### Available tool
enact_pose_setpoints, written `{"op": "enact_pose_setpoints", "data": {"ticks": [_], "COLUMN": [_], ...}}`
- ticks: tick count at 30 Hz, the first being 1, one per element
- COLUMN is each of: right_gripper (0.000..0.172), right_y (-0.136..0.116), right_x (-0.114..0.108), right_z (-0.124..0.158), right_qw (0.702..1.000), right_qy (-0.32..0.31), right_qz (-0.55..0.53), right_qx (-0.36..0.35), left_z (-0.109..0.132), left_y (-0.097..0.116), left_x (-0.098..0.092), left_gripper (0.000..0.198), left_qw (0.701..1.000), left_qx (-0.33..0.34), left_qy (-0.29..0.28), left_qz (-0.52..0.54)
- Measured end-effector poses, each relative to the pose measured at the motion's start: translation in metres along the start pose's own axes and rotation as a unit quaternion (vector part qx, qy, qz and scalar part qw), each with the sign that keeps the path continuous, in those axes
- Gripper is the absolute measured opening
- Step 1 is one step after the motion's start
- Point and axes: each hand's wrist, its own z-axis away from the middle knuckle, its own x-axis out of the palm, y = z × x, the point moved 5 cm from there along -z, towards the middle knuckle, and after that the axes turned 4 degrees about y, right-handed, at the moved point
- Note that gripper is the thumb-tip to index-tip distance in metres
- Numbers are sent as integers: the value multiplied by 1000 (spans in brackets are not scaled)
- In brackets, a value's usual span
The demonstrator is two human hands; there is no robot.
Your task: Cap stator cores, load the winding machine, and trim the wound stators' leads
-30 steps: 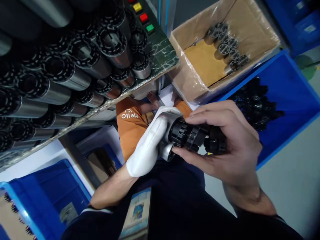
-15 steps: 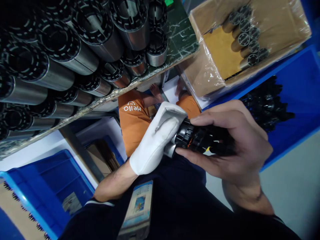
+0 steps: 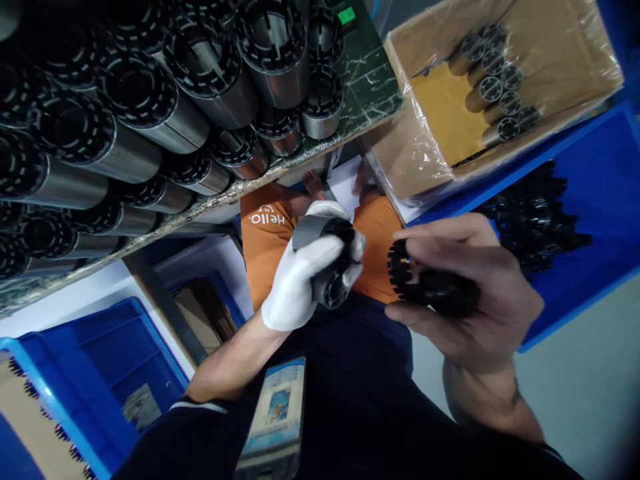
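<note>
My left hand (image 3: 290,287), in a white glove, is wrapped round a grey metal sleeve (image 3: 307,232) in front of my lap. A black plastic end (image 3: 336,290) of this sleeve faces right, partly covered by the gloved fingers. To the right, a short gap away, my bare right hand (image 3: 485,293) is closed on black notched plastic rings (image 3: 400,270). Thumb and fingers hold the foremost ring at its rim. More black parts lie in the palm, dark and hard to tell apart.
Many metal sleeves with black rings (image 3: 193,57) stand on the green bench (image 3: 373,93) at upper left. A plastic-lined carton (image 3: 405,153) holds several small metal tubes. Behind my right hand, a blue bin (image 3: 605,193) holds black parts. Another blue bin (image 3: 100,360) stands lower left.
My hands have moved apart; the rings in my right hand no longer touch the sleeve. My left hand has turned the sleeve, so its black end now shows.
</note>
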Motion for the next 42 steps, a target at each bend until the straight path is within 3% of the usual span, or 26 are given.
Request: {"op": "enact_pose_setpoints", "data": {"ticks": [3,6,11,16,25,32,40,42], "right_gripper": [43,43,41,42,41,39,35,36], "right_y": [-1,2,9,15,15,11,7,7], "right_x": [7,22,41,37,31,24,15,15], "right_z": [7,15,24,26,24,22,23,24], "right_qw": [997,994,991,996,998,1000,999,999], "right_qy": [55,92,84,63,46,-10,-13,-5], "right_qz": [-30,-66,-93,-53,-47,-18,44,44], "right_qx": [-41,-4,42,30,22,-20,-16,-11], "left_z": [-1,1,5,5,3,-1,-3,-2], "left_y": [5,9,11,18,12,7,-2,-1], "left_x": [2,6,13,17,13,10,8,5], "left_gripper": [33,26,48,70,56,43,56,54], "left_qw": [997,992,986,973,977,979,985,983], "left_qx": [42,87,100,124,89,70,6,21], "left_qy": [55,87,128,193,185,185,170,181], "left_qz": [23,25,30,21,62,43,-3,-23]}}
